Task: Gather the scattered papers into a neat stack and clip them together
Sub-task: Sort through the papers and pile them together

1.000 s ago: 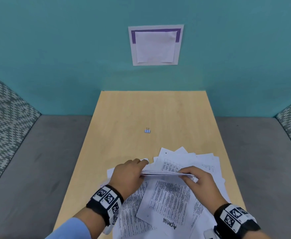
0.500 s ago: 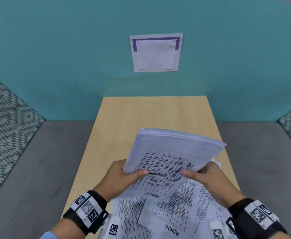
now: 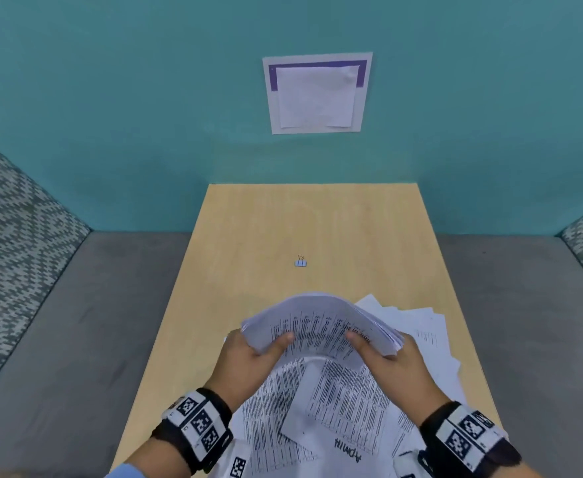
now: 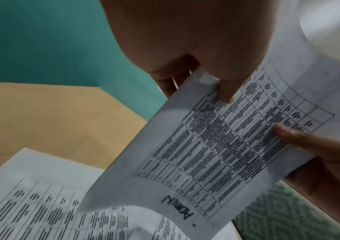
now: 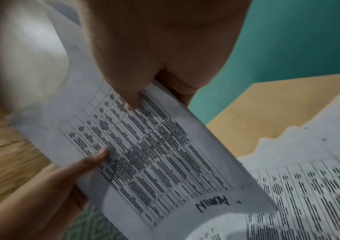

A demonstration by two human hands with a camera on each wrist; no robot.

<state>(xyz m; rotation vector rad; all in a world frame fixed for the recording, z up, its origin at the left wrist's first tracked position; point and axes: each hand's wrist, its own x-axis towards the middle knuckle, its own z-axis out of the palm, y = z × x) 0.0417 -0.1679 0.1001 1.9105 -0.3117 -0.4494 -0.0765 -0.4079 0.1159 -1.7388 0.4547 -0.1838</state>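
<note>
Both hands hold a bundle of printed sheets lifted above the wooden table, bowed upward in the middle. My left hand grips its left edge, thumb on the printed face. My right hand grips its right edge the same way. The left wrist view shows the bundle pinched between thumb and fingers, and the right wrist view shows the same bundle. More loose papers lie fanned on the table under the hands. A small blue binder clip sits alone farther back on the table.
A teal wall with a white and purple sheet stands behind the table. Grey floor lies on both sides, with patterned panels at the far left and right. The table's far half holds only the clip.
The bundle went from lying low on the table to raised and tilted up; now it is lowered somewhat and bowed, so the clip shows again.
</note>
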